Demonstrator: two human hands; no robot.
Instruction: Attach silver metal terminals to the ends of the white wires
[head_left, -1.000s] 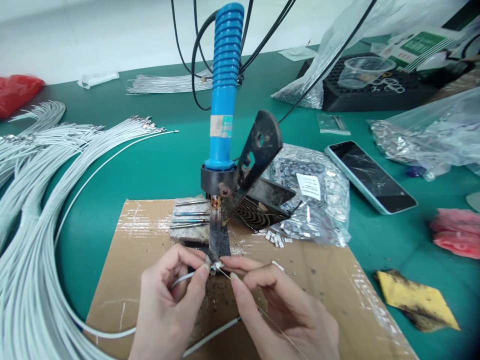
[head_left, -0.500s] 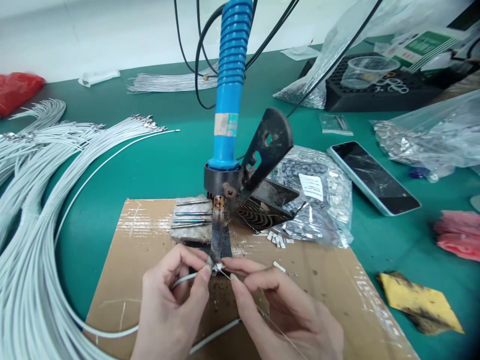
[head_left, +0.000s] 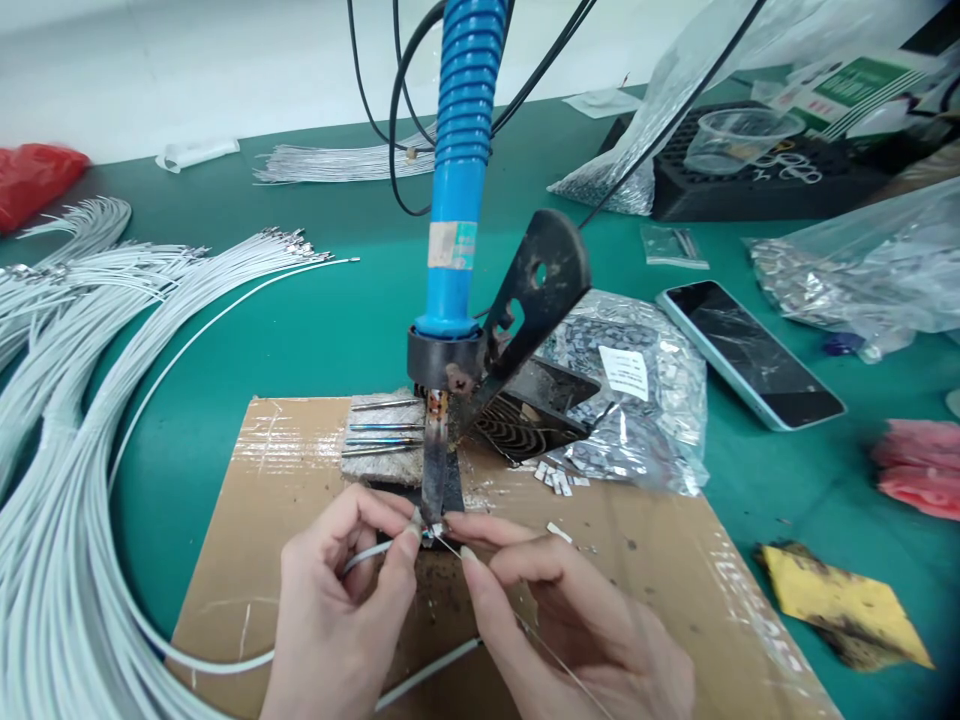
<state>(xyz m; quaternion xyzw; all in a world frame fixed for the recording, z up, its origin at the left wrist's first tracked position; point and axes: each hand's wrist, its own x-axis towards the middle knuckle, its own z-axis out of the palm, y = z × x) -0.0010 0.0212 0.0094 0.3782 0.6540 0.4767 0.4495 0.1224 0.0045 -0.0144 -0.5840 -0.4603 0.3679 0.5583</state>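
Cable (head_left: 369, 554) with round white jacket, pinched in thumb-and-finger grip of left hand (head_left: 345, 590), close beneath metal tip (head_left: 433, 485) of blue-handled soldering iron (head_left: 448, 285). In grip of right hand (head_left: 574, 610), pinched likewise: thin silvery wire (head_left: 562, 663), leading to same spot. Beneath both hands, brown cardboard sheet (head_left: 660, 570), right edge well apart from right hand; between left edge and white cable bundle (head_left: 75, 480), strip of green desk (head_left: 184, 440). White paper label (head_left: 624, 373) on clear plastic bag (head_left: 664, 430), print too small to read.
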